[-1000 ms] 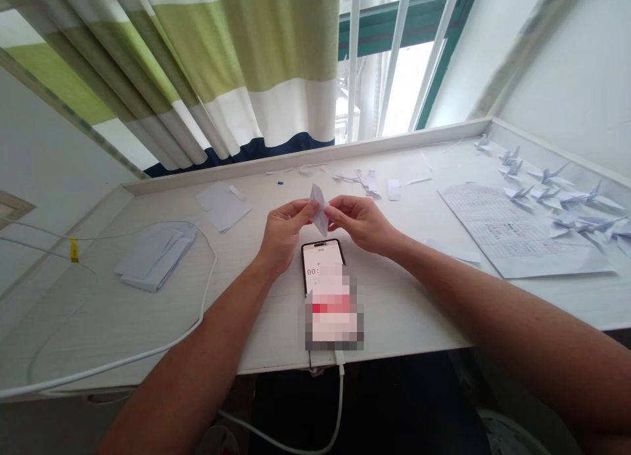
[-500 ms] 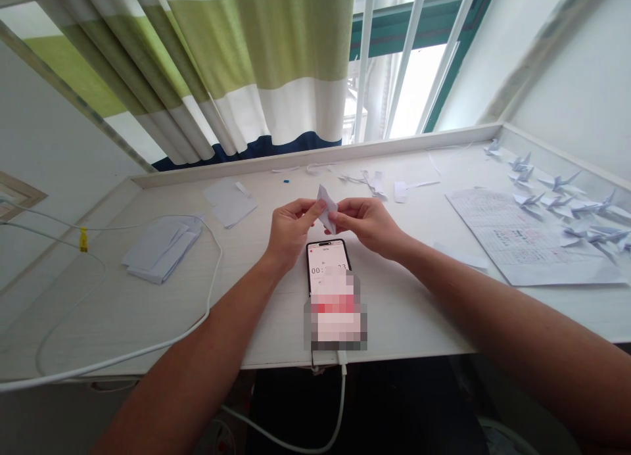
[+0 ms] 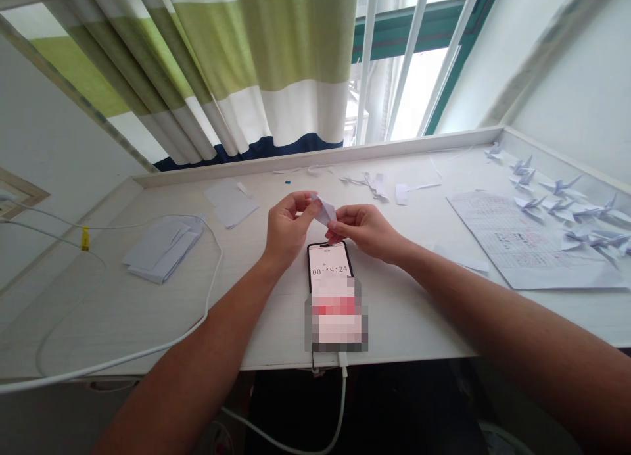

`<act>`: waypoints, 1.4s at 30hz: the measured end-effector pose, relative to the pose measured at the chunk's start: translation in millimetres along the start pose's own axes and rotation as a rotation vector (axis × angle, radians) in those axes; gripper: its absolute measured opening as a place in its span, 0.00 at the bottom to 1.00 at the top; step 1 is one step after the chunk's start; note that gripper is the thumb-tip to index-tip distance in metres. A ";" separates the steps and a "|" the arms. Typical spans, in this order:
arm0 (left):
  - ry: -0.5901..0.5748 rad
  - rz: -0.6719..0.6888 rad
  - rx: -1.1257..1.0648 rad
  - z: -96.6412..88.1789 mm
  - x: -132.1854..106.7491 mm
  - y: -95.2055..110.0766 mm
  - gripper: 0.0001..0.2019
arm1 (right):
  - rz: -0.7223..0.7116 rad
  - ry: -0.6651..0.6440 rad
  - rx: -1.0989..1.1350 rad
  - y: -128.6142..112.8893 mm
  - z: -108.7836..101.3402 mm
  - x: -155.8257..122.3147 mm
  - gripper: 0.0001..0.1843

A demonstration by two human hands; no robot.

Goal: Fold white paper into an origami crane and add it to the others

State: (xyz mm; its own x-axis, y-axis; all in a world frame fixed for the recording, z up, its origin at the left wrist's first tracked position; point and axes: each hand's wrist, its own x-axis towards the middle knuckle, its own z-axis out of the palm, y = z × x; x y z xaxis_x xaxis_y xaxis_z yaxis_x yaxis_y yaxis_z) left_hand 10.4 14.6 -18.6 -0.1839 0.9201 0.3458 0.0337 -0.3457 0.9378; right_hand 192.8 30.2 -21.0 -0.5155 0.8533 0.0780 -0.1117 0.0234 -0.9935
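A small folded piece of white paper [image 3: 324, 210] is held up just beyond the top of a phone [image 3: 329, 261]. My left hand [image 3: 290, 228] pinches its upper left part, thumb on the near face. At its lower right corner, my right hand [image 3: 365, 230] grips the paper between thumb and fingers. The phone lies on the white desk [image 3: 404, 310] between my forearms, showing a running timer, its lower part blurred out. Several folded paper cranes [image 3: 559, 187] stand at the far right.
Left of my arms lie a stack of folded paper [image 3: 165, 248] and loose sheets [image 3: 231, 204]. Paper scraps [image 3: 377, 187] are scattered behind my hands. A written sheet [image 3: 527, 244] lies on the right. A white cable [image 3: 217, 290] loops across the left side.
The folded paper has tilted from nearly upright to a slant, its tip now toward the left. My right hand has slid down to its lower corner.
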 end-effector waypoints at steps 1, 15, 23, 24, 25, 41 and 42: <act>0.003 0.018 0.022 -1.9 1.1 1.0 0.12 | -0.008 0.009 -0.020 0.2 -0.3 0.1 0.21; -0.041 0.068 -0.039 -8.7 5.6 14.0 0.06 | -0.084 0.056 -0.051 -6.3 -6.0 -1.3 0.21; -0.134 0.051 -0.096 -13.0 6.5 16.9 0.06 | -0.103 0.121 0.049 -10.4 -10.8 -0.5 0.22; -0.153 0.056 -0.098 -15.0 7.1 17.6 0.06 | -0.103 0.115 0.061 -10.9 -11.9 -0.5 0.22; -0.171 0.060 -0.096 -17.0 7.5 18.1 0.06 | -0.106 0.111 0.067 -11.0 -12.8 -0.4 0.21; -0.398 -0.081 0.112 -27.3 10.1 22.3 0.18 | -0.240 0.116 -0.254 -8.9 -14.5 -2.3 0.19; -0.411 -0.087 0.121 -28.1 10.0 22.8 0.18 | -0.246 0.121 -0.261 -9.1 -15.1 -2.4 0.18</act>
State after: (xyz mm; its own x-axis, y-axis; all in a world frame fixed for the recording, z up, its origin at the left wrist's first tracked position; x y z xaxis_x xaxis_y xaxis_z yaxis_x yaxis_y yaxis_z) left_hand -18.3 10.8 5.3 0.2144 0.9502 0.2262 0.1548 -0.2617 0.9527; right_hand 207.8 35.7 -13.4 -0.3941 0.8607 0.3222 0.0089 0.3542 -0.9351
